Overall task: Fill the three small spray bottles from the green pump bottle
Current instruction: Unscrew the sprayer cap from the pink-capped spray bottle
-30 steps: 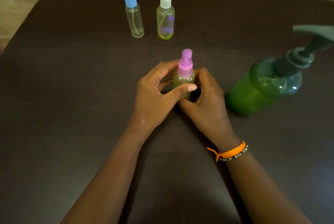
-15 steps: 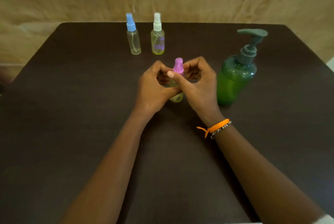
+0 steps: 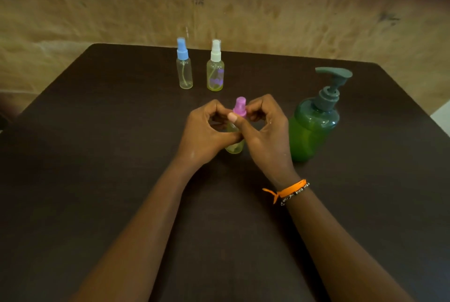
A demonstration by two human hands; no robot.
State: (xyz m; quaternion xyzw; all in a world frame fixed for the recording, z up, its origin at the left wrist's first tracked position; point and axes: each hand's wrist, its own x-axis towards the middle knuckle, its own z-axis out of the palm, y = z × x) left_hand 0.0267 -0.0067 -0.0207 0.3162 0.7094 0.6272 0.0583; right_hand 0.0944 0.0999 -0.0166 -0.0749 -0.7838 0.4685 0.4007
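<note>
A small spray bottle with a pink cap [image 3: 240,106] stands upright mid-table, with yellow-green liquid showing at its base. My left hand [image 3: 207,133] wraps its body from the left. My right hand [image 3: 265,131] pinches the pink cap between thumb and fingers. The green pump bottle [image 3: 314,126] stands just right of my right hand, its grey pump head pointing right. Farther back stand a blue-capped spray bottle [image 3: 184,67], nearly clear, and a white-capped spray bottle [image 3: 215,70] holding yellowish liquid.
All of this rests on a dark brown table [image 3: 97,155] whose far edge meets a tan wall [image 3: 243,9]. An orange band and a bead bracelet [image 3: 289,191] sit on my right wrist.
The camera has tilted up, so more wall shows and the bottles sit lower in view. My right hand has shifted from the bottle's body up to its pink cap.
</note>
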